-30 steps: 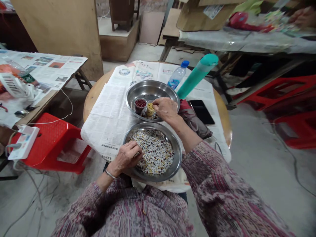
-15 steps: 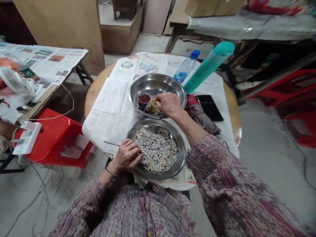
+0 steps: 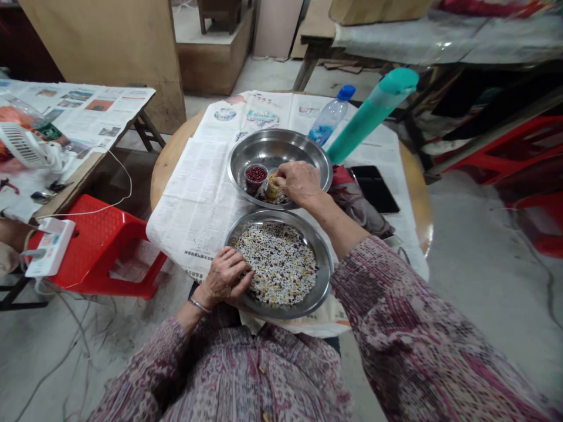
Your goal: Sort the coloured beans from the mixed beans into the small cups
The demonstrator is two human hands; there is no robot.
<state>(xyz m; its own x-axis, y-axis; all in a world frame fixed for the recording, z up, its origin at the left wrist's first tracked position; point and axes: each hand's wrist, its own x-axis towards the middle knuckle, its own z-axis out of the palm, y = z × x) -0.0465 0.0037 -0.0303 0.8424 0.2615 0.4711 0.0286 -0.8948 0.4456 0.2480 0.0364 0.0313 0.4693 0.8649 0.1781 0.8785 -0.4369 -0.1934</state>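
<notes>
My left hand (image 3: pixel 229 274) is curled over the left rim of the near steel basin (image 3: pixel 324 275), thumb and fingers at its edge. A spread of mixed grains and beans (image 3: pixel 277 264), white, black, yellow and dark red, covers the basin floor. My right hand (image 3: pixel 299 180) reaches into the far steel basin (image 3: pixel 285 139), its fingertips pinched at the mouth of a small clear cup of yellow grains (image 3: pixel 273 189). Whatever sits between those fingertips is hidden. Beside that cup stands another clear cup of dark red beans (image 3: pixel 255 178). Loose dark grains lie around both cups.
Newspaper (image 3: pixel 185 193) covers the round table. Behind the basins stand a blue-capped bottle (image 3: pixel 328 122) and a tall green tube (image 3: pixel 372 117). A phone (image 3: pixel 375 189) and crumpled cloth (image 3: pixel 358 205) lie right. A red stool (image 3: pixel 94 246) holds a power strip (image 3: pixel 50 249).
My right hand stays at the cup of yellow grains, its fingers shifted only slightly. My left hand keeps its place on the near basin's rim. The view has moved a little.
</notes>
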